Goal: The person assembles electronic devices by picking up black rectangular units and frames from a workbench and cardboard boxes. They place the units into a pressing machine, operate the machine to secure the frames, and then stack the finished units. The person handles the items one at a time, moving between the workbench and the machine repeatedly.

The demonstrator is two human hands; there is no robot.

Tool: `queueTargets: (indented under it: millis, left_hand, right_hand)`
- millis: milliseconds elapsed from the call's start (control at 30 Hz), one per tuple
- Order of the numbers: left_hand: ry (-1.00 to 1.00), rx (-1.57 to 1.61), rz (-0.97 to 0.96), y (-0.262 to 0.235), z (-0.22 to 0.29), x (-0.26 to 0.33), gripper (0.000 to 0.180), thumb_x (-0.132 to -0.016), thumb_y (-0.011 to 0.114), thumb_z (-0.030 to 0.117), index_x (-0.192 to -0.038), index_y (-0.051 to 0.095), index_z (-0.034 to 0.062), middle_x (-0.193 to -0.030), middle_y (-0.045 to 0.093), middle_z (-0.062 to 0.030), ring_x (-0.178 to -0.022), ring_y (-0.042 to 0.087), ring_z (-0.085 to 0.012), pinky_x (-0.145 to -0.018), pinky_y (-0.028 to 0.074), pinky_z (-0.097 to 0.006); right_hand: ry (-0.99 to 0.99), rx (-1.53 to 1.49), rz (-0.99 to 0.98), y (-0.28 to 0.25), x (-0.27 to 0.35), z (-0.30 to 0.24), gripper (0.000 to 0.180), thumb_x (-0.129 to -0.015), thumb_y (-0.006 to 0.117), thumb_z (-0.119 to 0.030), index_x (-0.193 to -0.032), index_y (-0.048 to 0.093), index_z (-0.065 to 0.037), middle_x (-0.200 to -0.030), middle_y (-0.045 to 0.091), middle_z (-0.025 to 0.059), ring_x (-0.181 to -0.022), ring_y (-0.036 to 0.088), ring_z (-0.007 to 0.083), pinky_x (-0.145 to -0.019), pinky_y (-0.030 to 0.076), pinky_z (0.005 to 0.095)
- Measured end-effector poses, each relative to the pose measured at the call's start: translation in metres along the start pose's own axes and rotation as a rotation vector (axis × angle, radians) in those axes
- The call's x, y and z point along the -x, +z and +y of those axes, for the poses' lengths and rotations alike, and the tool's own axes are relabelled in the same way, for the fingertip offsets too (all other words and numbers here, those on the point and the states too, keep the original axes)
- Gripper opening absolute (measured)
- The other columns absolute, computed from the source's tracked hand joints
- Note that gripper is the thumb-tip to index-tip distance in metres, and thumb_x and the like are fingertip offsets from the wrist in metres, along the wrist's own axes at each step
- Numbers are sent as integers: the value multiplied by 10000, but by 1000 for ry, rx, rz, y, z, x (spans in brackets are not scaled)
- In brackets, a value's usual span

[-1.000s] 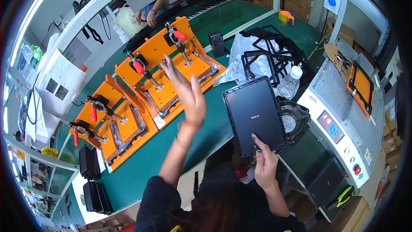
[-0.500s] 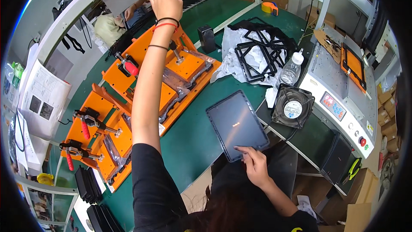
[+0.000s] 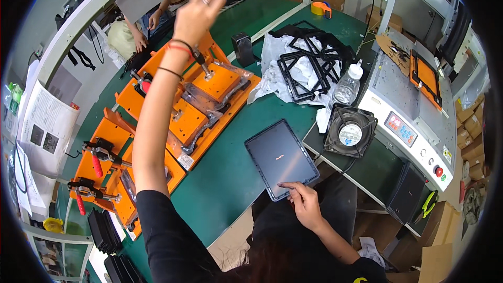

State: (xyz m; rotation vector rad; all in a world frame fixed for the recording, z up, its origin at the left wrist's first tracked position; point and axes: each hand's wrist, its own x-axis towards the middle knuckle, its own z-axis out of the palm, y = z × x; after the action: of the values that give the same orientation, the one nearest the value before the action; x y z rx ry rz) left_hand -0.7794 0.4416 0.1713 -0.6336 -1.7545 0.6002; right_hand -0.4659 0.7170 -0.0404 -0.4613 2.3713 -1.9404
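Black panel (image 3: 280, 161) in right hand (image 3: 306, 205), long axis far-left to near-right.

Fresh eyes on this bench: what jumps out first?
The bright orange fixtures with red-handled clamps, on the left of the green bench. Then the dark panel at the bench's front edge, touched by the right hand. On the right, a black fan sits beside the white-fronted machine.

One flat, rectangular, dark blue-grey panel (image 3: 267, 149) with rounded corners and a raised black rim; small pale marking near centre; light streak reflected across the smooth face; set slantwise, marked face up, near corner projecting past the front edge of the green tabletop (image 3: 217, 202).
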Motion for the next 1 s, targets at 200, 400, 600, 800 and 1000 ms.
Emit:
queueTargets:
  millis: [200,400,600,800,1000]
  left_hand:
    - [-652,-6,-465,53,-93,-15,246,-884,506,259,-1080,523,112,-957,637,-194,-898,612,-409,-734,508,-488]
    - [-904,125,-705,127,-151,59,513,-861,470,509,-1160,554,100,-1083,596,-253,-1040,568,-405,-861,460,-495]
    - [-1057,527,-1131,97,-110,7,771,-839,347,678,-1353,419,108,-1198,553,-237,-1116,540,-385,-934,424,-477]
    - [-827,576,-1254,124,-123,37,774,-813,439,670,-1206,566,15,-1150,601,-186,-1072,559,-302,-923,408,-393]
    - [-673,488,-1197,90,-100,14,695,-749,596,607,-1092,634,4,-1104,619,-212,-1023,596,-327,-858,460,-350]
  right_hand:
    - [-51,-78,-78,8,-54,1,218,-941,441,-81,-1057,610,-7,-817,638,110,-639,567,157,-629,466,279]
    - [-117,-140,-100,32,-153,19,228,-948,425,-113,-1023,608,-1,-803,629,114,-630,544,154,-614,454,286]
    - [-156,-136,-147,56,-228,40,254,-949,419,-142,-994,619,8,-820,644,104,-636,562,156,-619,468,293]
    - [-192,-165,-300,100,-287,63,274,-953,415,-139,-1000,627,27,-803,644,109,-628,557,166,-618,470,297]
    - [20,-91,-473,86,-319,59,274,-960,435,-168,-1090,620,-13,-694,519,10,-614,481,71,-521,406,218]
